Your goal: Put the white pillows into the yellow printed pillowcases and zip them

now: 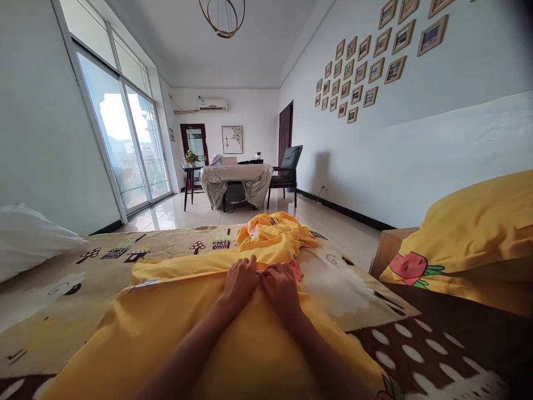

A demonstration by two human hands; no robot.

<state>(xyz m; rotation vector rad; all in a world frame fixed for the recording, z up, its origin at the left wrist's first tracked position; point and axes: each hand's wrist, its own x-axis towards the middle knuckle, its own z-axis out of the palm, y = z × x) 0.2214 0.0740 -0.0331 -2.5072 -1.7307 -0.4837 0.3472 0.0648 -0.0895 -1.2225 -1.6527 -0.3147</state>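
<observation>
A large yellow fabric cover (166,333) lies across the bed in front of me, with a folded open edge running from left to right. My left hand (240,283) is closed at this edge, its fingers pinching the cloth. Right beside it, almost touching, my right hand (281,291) also pinches the edge. The fingertips hide any small part between them. Just beyond my hands, a crumpled yellow cloth (277,236) with printed letters lies bunched up. Whether it joins the cover I cannot tell.
A patterned beige and brown blanket (333,289) covers the bed. On the right rests a yellow pillow (478,222) with a red fruit print; on the left, a white pillow (33,239). Farther off stand a draped table (237,172) and a black chair (287,169).
</observation>
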